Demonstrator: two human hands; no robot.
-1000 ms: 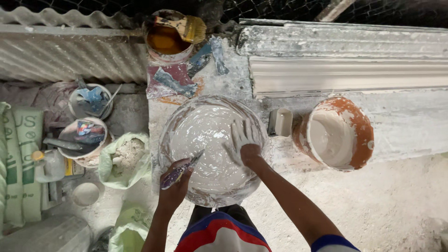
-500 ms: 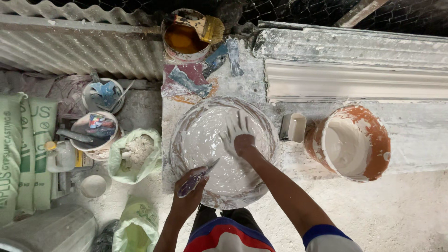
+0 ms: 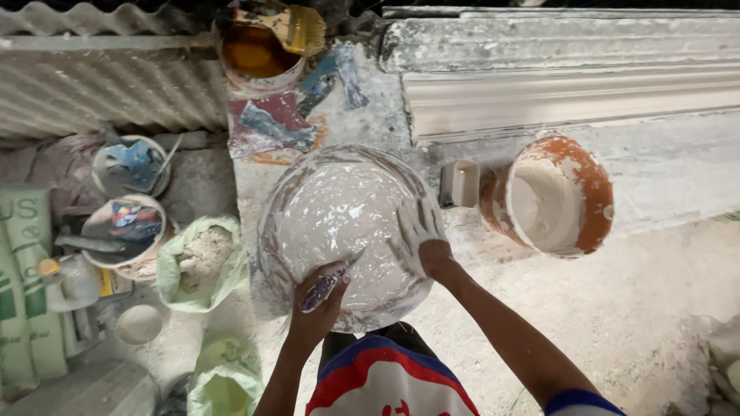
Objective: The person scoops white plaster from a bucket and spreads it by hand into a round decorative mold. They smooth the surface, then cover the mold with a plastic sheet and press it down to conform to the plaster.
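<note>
— What's going on at the bench (image 3: 370,108)?

— There's a big clear bowl (image 3: 343,231) of white plaster mix sitting near its front edge. The left hand (image 3: 317,296) is closed around a small tool with a purple handle (image 3: 324,286), its tip lying on the mix at the bowl's near rim.

— And the other one?

— The right hand (image 3: 420,239) lies inside the bowl, fingers spread flat on the wet plaster (it's coated white, so it nearly blends in), gripping nothing.

— What's beside it?

— Just to the right, an orange bucket (image 3: 559,192) caked with plaster, tilted toward us. Behind the bowl stands a tin of amber liquid (image 3: 258,50) with a brush across it. On the floor to the left, a green bag of powder (image 3: 200,262) hangs open.
</note>
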